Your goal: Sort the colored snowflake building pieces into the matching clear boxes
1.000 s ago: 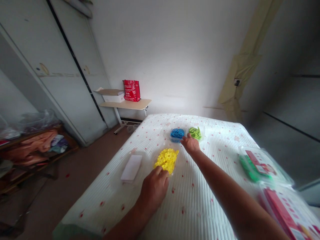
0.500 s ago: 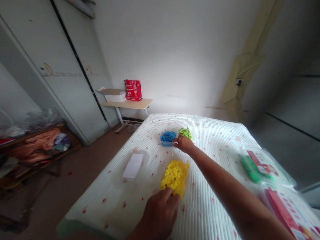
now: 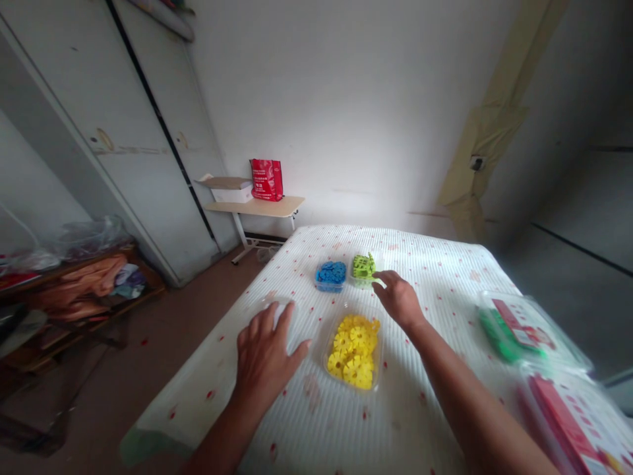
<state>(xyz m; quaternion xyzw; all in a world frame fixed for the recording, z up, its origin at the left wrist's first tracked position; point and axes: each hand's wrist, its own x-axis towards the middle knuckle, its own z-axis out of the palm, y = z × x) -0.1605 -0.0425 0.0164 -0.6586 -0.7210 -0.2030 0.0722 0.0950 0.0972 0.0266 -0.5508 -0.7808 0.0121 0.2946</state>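
My left hand (image 3: pixel 266 349), fingers spread, reaches over a clear plastic lid (image 3: pixel 291 305) with a white paper on it, mostly hidden beneath the hand. Whether the fingertips touch the lid I cannot tell. My right hand (image 3: pixel 399 300) is at the front right corner of a clear box of lime-green pieces (image 3: pixel 363 265); its thumb and index finger are apart, with nothing visible between them. Left of that box stands a clear box of blue pieces (image 3: pixel 331 274). Between my hands, nearer to me, a clear tub holds yellow flower-shaped pieces (image 3: pixel 355 349).
A quilted white bed cover (image 3: pixel 430 396) lies under everything. On its right side are a lidded box of green pieces (image 3: pixel 514 330) and a lidded box with a pink label (image 3: pixel 568 415). Behind the bed, a small table (image 3: pixel 267 207) bears a red bag (image 3: pixel 267 179) and a white carton (image 3: pixel 232 192).
My left hand has left the yellow tub's near edge and moved left and forward over the lid, opening. My right hand has let go of the blue box and moved right, beside the lime-green one.
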